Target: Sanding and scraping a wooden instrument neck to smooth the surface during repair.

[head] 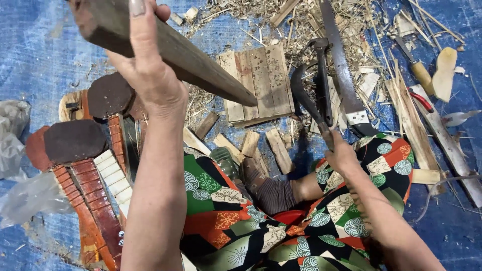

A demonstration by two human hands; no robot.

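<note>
Holding a long tapered wood billet (170, 50) aloft, the left hand (145, 65) is clenched around its thick upper end, thumb over the top face. The billet's long axis runs from the upper left of the view down and to the right, its narrow tip hanging over the near edge of a slatted wooden board (258, 80) on the blue tarp (35, 55). The left forearm rises near-vertical from the lap, wrist cocked back.

The right hand (341, 153) is closed on the handle of a curved dark blade (304, 98), low beside the right knee. The blade arcs up and left, its end lying just right of the board and well below the billet's tip. The right hand is thus nearer the board; the left is higher and further left.

A saw (341, 65) and a dark hammer-like tool (321, 75) lie just beside the blade. Shavings and offcuts (261, 150) litter the tarp between board and feet. Stacked instrument-like pieces (90, 175) with round dark heads lie at left. Patterned trousers (241, 226) fill the foreground.
</note>
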